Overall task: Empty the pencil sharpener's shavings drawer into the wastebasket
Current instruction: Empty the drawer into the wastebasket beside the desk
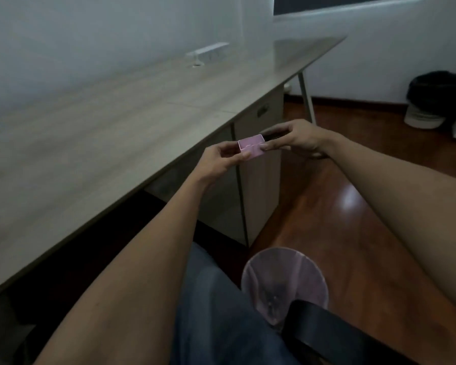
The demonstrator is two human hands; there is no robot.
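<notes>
long pale wood desk [95, 143] runs along a white wall, reddish wood floor beside it. off the desk's front edge, out over the floor, both hands hold up a small pink sharpener [251, 148]. left hand [217, 164] pinches the pink end between thumb and fingers. right hand [298, 138] grips a dark part [273, 136] on the far end, fingers closed on it; cannot tell if that dark part is the drawer. below the hands, away from the desk, a round pink translucent wastebasket [284, 280] stands on the floor by the person's jeans-clad leg [213, 312] and a black chair arm [334, 335]. past the desk's far end, a dark-lined bin [432, 98] stands against the wall.
</notes>
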